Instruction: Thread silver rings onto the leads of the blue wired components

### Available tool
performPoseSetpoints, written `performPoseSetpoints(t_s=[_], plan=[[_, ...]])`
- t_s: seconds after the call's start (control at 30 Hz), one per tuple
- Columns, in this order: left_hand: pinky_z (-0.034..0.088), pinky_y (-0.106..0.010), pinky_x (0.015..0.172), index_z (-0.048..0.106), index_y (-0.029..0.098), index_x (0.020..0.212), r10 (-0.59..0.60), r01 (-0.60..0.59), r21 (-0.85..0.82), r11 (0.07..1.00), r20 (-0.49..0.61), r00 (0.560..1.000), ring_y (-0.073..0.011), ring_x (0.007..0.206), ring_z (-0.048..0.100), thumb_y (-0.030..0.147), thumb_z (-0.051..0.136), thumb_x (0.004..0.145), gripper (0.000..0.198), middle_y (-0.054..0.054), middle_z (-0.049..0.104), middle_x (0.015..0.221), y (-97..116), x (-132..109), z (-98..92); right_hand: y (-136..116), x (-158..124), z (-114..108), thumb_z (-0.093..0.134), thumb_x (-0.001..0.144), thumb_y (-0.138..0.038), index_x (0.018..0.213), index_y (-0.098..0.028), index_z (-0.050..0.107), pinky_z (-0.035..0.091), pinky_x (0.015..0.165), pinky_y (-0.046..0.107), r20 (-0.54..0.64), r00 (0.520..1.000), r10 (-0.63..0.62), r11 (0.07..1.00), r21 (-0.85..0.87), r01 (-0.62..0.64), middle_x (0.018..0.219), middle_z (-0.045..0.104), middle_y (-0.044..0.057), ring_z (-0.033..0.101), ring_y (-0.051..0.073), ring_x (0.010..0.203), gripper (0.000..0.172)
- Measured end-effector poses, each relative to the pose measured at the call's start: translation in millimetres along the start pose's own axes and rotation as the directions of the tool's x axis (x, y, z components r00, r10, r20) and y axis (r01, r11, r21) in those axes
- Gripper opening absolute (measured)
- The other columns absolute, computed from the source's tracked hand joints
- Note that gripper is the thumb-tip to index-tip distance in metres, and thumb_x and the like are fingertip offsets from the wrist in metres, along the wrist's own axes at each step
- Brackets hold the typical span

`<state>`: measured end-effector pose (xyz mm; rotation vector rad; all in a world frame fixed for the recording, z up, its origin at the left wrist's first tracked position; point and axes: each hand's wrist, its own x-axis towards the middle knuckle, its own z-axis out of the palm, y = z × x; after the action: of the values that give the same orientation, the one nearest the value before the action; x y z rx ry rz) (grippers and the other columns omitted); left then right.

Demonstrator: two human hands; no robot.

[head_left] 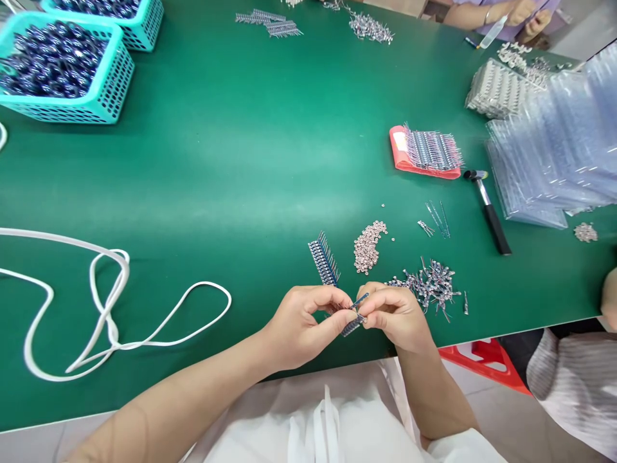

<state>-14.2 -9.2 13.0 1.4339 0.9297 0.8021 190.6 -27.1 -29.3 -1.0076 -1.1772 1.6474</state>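
Both hands meet low in the middle, over the near part of the table. My left hand [308, 325] is closed, thumb and forefinger pinching a small blue part with thin metal legs [360, 299]. My right hand [395, 314] pinches at the other end of the same part; its fingertips partly cover it. Beneath and beyond the hands lies a neat row of similar leaded parts [324, 258], part of it hidden by my fingers. A heap of small beige rings [369, 247] lies just past my right hand. Loose metal-legged pieces [431, 283] are scattered beside that hand.
A hammer [491, 215], a red pad carrying leaded parts [400, 157] and stacked clear plastic trays [554, 148] are at right. White cord [113, 308] loops at left. Turquoise baskets [113, 87] stand far left. Other people's hands [520, 13] and a sleeve show at right.
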Motion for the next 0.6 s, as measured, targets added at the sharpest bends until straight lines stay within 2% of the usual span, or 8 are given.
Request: performPoseSetpoints(t_s=[0.2, 0.4, 0.6], plan=[[0.051, -0.021, 0.054, 0.067, 0.014, 0.073, -0.062, 0.061, -0.063, 0.996, -0.011, 0.998, -0.0118, 0.055, 0.062, 0.018, 0.063, 0.083, 0.012, -0.003, 0.07, 0.063, -1.5, -0.9, 1.7, -1.4, 0.3, 0.2, 0.085, 0.072, -0.028, 0.082, -0.027, 0.08, 0.054, 0.057, 0.028, 0.016, 1.0, -0.009, 1.0, 0.003, 0.009, 0.073, 0.068, 0.002, 0.061, 0.015, 0.067, 0.011], [0.052, -0.022, 0.052, 0.065, 0.015, 0.075, -0.165, 0.159, -0.173, 0.972, -0.017, 0.986, -0.0117, 0.053, 0.06, 0.021, 0.064, 0.081, 0.009, -0.001, 0.066, 0.062, -5.7, -2.6, 4.4, -2.4, -0.1, 0.3, 0.084, 0.074, -0.035, 0.08, -0.024, 0.08, 0.053, 0.054, 0.027, -0.005, 1.0, 0.022, 0.999, -0.032, -0.022, 0.072, 0.067, 0.003, 0.06, 0.014, 0.064, 0.012], [0.051, -0.021, 0.052, 0.066, 0.015, 0.074, -0.111, 0.106, -0.081, 0.991, -0.055, 0.992, -0.0121, 0.054, 0.06, 0.02, 0.063, 0.082, 0.01, -0.002, 0.067, 0.062, -3.7, -2.5, 4.0, -2.0, -0.4, 0.3, 0.082, 0.076, -0.034, 0.082, -0.026, 0.08, 0.053, 0.056, 0.027, -0.016, 1.0, 0.015, 0.999, -0.05, -0.016, 0.075, 0.068, 0.003, 0.06, 0.015, 0.068, 0.01]])
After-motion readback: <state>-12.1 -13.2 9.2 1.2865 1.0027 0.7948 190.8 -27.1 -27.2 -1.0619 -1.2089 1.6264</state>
